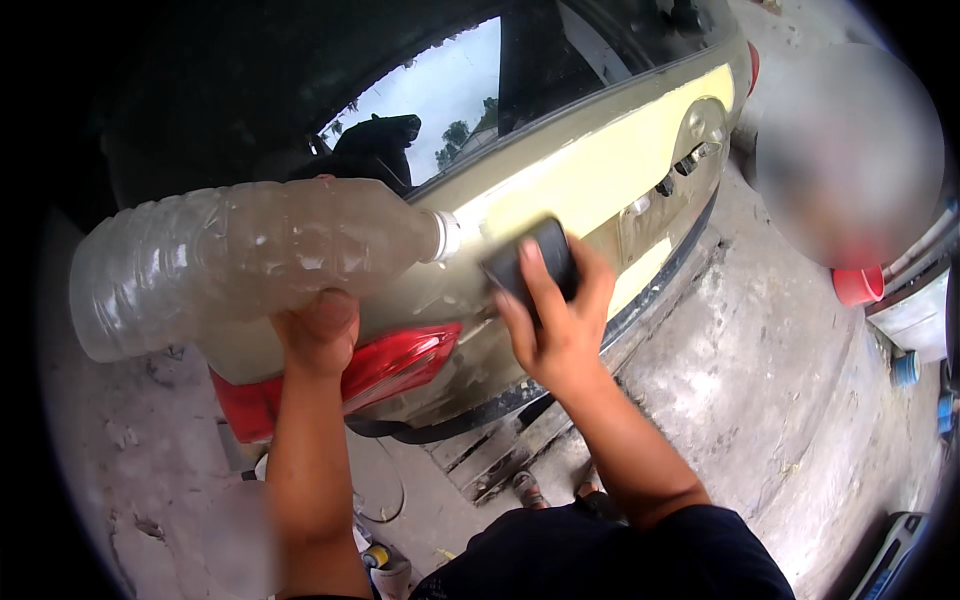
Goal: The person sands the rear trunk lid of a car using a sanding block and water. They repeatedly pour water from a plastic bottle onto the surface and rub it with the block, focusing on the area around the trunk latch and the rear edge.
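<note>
Concrete floor (700,400), silver-beige car (420,300) rear-on with pale yellow filler (590,175) across the tailgate; looks like wet sanding in hand, next stroke calls for the block flat on the panel. Clear plastic bottle (290,235) lies near-horizontal, neck toward the black block (548,258) at the filler's lower edge. Left hand (318,330) clasps the bottle from below, forearm near-vertical; right hand (570,325) grips the block, forearm angled up-left, contact blurred.
</note>
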`<state>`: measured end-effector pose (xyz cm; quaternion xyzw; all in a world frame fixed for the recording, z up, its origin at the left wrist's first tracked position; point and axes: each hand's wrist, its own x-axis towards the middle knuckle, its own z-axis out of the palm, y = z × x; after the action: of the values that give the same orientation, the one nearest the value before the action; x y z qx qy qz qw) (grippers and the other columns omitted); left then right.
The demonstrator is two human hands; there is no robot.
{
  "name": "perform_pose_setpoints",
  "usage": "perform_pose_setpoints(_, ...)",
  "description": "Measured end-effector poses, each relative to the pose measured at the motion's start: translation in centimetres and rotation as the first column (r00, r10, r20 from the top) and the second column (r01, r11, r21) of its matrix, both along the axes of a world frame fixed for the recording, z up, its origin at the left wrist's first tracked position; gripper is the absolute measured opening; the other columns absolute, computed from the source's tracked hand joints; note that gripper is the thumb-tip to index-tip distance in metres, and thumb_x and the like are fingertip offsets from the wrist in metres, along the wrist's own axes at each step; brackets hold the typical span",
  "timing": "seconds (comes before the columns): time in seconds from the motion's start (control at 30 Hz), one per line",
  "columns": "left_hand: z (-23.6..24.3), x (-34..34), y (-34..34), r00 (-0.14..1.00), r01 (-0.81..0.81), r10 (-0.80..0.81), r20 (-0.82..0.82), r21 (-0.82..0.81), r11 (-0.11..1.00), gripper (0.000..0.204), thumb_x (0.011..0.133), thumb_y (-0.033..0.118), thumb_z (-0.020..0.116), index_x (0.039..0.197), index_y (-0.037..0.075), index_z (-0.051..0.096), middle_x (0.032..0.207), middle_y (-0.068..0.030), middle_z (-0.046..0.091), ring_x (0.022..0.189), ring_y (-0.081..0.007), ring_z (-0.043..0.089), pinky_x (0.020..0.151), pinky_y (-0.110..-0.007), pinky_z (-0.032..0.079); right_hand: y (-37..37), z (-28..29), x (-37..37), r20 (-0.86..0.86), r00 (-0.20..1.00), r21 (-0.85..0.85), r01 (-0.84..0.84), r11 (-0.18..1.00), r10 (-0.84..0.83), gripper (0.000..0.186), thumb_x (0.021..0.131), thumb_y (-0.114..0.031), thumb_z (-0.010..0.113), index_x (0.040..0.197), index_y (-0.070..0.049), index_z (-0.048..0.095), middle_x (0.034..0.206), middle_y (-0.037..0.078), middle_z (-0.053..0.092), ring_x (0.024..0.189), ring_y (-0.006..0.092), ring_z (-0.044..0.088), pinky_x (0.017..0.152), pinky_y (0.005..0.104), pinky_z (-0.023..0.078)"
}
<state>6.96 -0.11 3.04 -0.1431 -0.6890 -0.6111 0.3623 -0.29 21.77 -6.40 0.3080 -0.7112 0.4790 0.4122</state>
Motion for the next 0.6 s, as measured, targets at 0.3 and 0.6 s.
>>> perform_pose_setpoints(0.3,-0.5,-0.3,0.0,0.999,-0.011,0.010,-0.039,-0.025,1.000,0.093,0.084,0.061,0.078,0.155,0.014,0.040,0.152,-0.0065,0.048,0.137,-0.0393,0.051,0.116,-0.056,0.040,-1.2,3.9,-1.1,0.016,0.998,0.023,0.059,0.998,-0.059,0.054,0.081,-0.023,0.082,0.132,-0.013,0.067,0.129,0.026,0.054,0.113,0.0432,0.054,0.095,0.0506,0.044)
perform_pose_setpoints(0.6,-0.5,-0.8,0.0,0.997,0.018,-0.014,-0.072,0.065,0.998,0.093,0.081,0.059,0.081,0.153,0.014,0.042,0.152,-0.0063,0.048,0.139,-0.0402,0.050,0.116,-0.056,0.040,-1.7,6.3,-1.4,0.000,0.996,0.056,0.090,0.994,-0.090,0.053,0.082,-0.025,0.081,0.131,-0.012,0.068,0.126,0.025,0.055,0.112,0.0425,0.055,0.095,0.0498,0.044)
